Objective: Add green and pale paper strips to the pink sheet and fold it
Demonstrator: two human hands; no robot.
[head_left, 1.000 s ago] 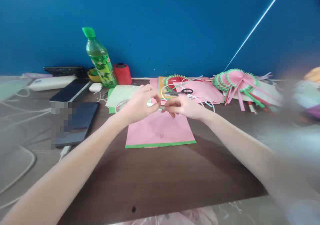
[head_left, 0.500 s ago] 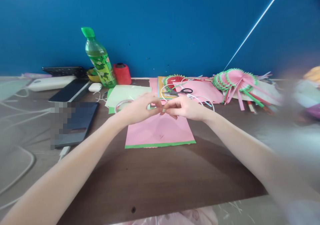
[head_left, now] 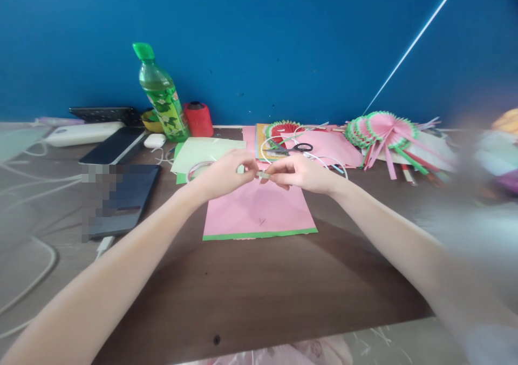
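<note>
My left hand (head_left: 224, 175) and my right hand (head_left: 299, 173) meet fingertip to fingertip above the far end of a pink paper sheet (head_left: 259, 211) with a green front edge. Both pinch a small pale strip (head_left: 263, 175) between thumb and fingers; what it is made of is too small to tell. A clear tape roll (head_left: 196, 169) lies just left of my left hand. Black-handled scissors (head_left: 297, 148) rest behind my right hand among thin white loops.
A green bottle (head_left: 162, 96), a red thread spool (head_left: 198, 119), a pale green sheet (head_left: 202, 151) and pink-green paper fans (head_left: 378, 130) line the back of the dark wooden table (head_left: 251, 289). Dark tablets (head_left: 121, 192), a white earbud case (head_left: 154, 141) and cables lie left.
My hands pressed together over the strip half a second ago, then drew slightly apart again, showing the strip between the fingertips. They stay over the same spot.
</note>
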